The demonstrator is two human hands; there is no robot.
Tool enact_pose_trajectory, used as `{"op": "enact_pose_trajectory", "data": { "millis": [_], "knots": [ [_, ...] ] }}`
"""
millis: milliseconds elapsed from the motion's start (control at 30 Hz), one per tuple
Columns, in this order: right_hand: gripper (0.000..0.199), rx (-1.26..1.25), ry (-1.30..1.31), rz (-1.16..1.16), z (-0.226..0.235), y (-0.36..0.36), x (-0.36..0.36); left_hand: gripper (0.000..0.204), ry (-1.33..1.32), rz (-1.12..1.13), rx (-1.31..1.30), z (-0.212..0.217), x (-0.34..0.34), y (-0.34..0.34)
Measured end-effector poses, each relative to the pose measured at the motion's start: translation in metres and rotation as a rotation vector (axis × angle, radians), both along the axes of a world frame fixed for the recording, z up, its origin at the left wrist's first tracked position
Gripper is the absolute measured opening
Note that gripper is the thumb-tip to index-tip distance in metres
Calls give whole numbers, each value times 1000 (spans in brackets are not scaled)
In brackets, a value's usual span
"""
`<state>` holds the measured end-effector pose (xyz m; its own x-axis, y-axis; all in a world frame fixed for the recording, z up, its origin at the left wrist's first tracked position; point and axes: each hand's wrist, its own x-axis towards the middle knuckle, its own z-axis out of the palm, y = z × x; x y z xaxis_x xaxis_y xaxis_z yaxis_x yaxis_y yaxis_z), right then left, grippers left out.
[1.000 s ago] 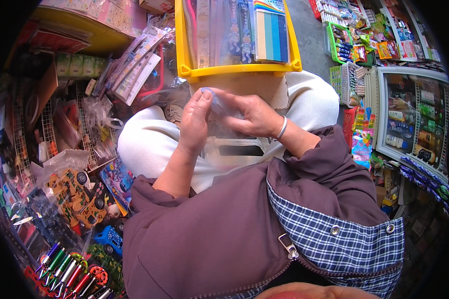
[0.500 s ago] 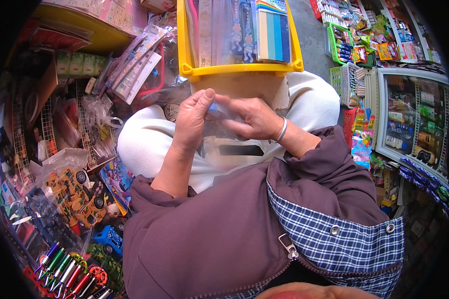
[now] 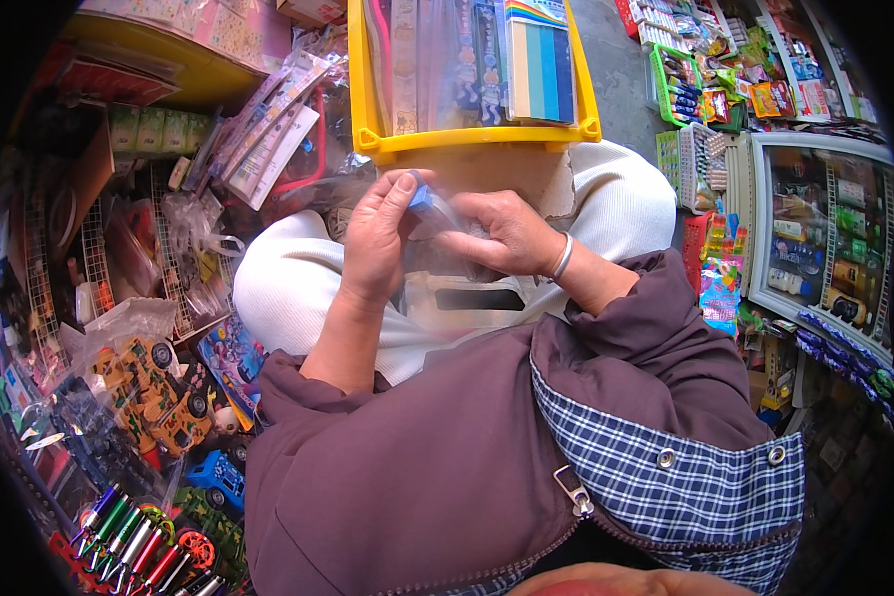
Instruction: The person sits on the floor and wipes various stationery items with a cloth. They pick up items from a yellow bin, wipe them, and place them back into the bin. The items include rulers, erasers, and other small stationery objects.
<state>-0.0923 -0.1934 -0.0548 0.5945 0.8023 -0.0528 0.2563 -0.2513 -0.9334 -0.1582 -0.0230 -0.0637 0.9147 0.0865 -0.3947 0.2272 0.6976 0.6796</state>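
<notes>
My left hand (image 3: 379, 238) and my right hand (image 3: 502, 231) are together over my lap, both gripping a clear plastic bag (image 3: 447, 260). The thumb and fingers of my left hand pinch a small blue item (image 3: 420, 193) at the bag's top. A silver bangle (image 3: 562, 257) circles my right wrist. A flat pale packet with a dark strip (image 3: 467, 299) lies on my white trousers just below the hands. Directly beyond the hands stands a yellow plastic crate (image 3: 465, 139) filled with upright packets and a pack of coloured sheets (image 3: 539, 60).
Packaged toys, an orange toy truck (image 3: 154, 392) and a row of coloured pens (image 3: 134, 541) crowd the floor at left. Wire racks (image 3: 89, 258) hold bagged goods. At right stand a glass-fronted display case (image 3: 824, 238) and green baskets (image 3: 680, 84) of small goods.
Both hands have shifted slightly up and toward the crate with the bag. My left fingers now pinch the blue item at the bag's top.
</notes>
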Motion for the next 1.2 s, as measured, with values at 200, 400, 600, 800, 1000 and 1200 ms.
{"op": "enact_pose_trajectory", "data": {
  "millis": [200, 400, 600, 800, 1000, 1200],
  "knots": [
    [28, 16, 61, 66, 0, -1, -2, 21, -39, -59, -12, -11, -3, 8],
    [27, 43, 29, 80, -2, 3, -5, 24, -58, -85, -13, -8, -2, 6],
    [29, 17, 113, -97, 2, 1, 0, 25, -125, -134, 357, 2, -6, -13],
    [39, 74, 73, -110, -1, 4, 0, 29, -165, -75, 428, -6, -7, -15],
    [32, 157, 491, -295, 0, 1, 8, 35, -165, 89, 298, -9, -4, -10],
    [29, 441, 740, -372, 5, -1, 11, 40, -268, -75, 468, 1, -7, -17]
  ]
}}
